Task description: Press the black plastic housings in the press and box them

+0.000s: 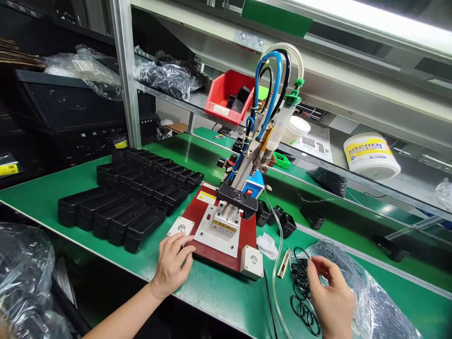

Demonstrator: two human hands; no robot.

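My left hand (173, 264) rests at the front left edge of the press's dark red base (215, 254), fingers stretched out and holding nothing. Just beyond its fingertips is a white button box (181, 228); a second button box (252, 262) sits at the base's right corner. On a metal fixture above the base lies a black plastic part (237, 197), under the dispensing machine (252, 153) with its syringe. At the right, my right hand (332, 294) pinches a black rubber ring (301, 250) at the edge of a pile of such rings (300, 278).
Rows of black plastic housings (120, 202) cover the bench's left side. A clear plastic bag (367, 287) lies beside my right hand, and a box cutter (283, 263) near the tube (277, 278). A red bin (231, 96) and white tub (371, 155) stand on the shelf.
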